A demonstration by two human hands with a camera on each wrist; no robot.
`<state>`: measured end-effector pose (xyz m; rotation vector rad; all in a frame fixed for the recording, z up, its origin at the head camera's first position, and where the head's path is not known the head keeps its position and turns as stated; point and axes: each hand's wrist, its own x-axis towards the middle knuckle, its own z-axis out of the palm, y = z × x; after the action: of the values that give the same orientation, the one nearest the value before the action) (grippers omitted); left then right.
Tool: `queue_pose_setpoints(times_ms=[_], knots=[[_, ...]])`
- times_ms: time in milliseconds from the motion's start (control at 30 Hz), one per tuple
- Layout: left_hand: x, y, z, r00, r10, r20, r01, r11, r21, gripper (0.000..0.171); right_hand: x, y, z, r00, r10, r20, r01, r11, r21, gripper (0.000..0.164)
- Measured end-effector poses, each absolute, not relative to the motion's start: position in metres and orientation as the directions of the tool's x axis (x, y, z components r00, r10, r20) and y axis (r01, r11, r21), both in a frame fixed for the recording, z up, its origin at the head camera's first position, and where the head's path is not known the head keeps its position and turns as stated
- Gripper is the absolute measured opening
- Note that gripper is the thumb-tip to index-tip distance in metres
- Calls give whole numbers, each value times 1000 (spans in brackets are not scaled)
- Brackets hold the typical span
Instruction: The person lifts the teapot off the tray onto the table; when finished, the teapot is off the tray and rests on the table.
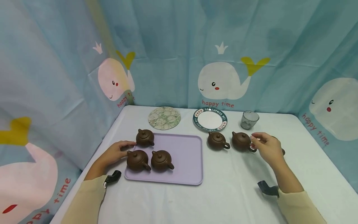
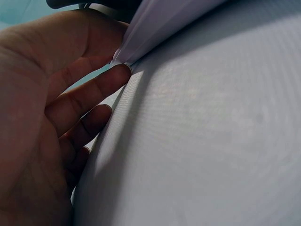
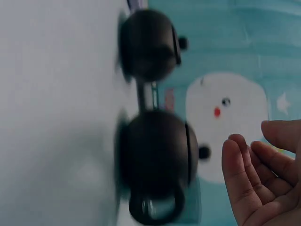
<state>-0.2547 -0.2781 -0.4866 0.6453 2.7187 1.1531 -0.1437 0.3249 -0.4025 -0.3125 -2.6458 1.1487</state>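
My left hand [image 1: 115, 152] is at the left edge of a lavender tray [image 1: 184, 161], fingertips right at its rim [image 2: 155, 23]. Three brown teapots stand at the tray's left: a back one [image 1: 144, 137], a front-left one [image 1: 137, 161] and one beside it [image 1: 162, 161]. My right hand [image 1: 267, 147] hovers by the handle of a brown teapot [image 1: 241, 141]. In the right wrist view its loosely bent fingers [image 3: 237, 174] are apart from this teapot [image 3: 155, 155]. Another teapot [image 1: 217, 141] stands left of it. Behind my right hand, a brown handle [image 1: 283, 151] peeks out, the rest hidden.
At the back of the white table [image 1: 223, 193] lie a round patterned mat [image 1: 164, 118] and a green-rimmed plate [image 1: 209, 119]. A clear glass [image 1: 249, 119] stands behind the right-hand teapots. A blue whale-print curtain [image 1: 167, 77] closes off the back and sides.
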Motion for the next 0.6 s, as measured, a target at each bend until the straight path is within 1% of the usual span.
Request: queue_pose_setpoints(times_ms=[133, 300, 600], knots=[[-255, -275, -485, -906, 422, 44, 326, 625, 710, 41, -156, 297, -409, -973, 168, 159, -4, 674, -739, 37], [-257, -273, -484, -908, 418, 44, 321, 622, 714, 42, -165, 261, -419, -983, 47, 179, -103, 665, -740, 26], [-255, -276, -485, -906, 420, 44, 320, 615, 721, 42, -170, 198, -426, -987, -118, 110, -159, 621, -768, 31]])
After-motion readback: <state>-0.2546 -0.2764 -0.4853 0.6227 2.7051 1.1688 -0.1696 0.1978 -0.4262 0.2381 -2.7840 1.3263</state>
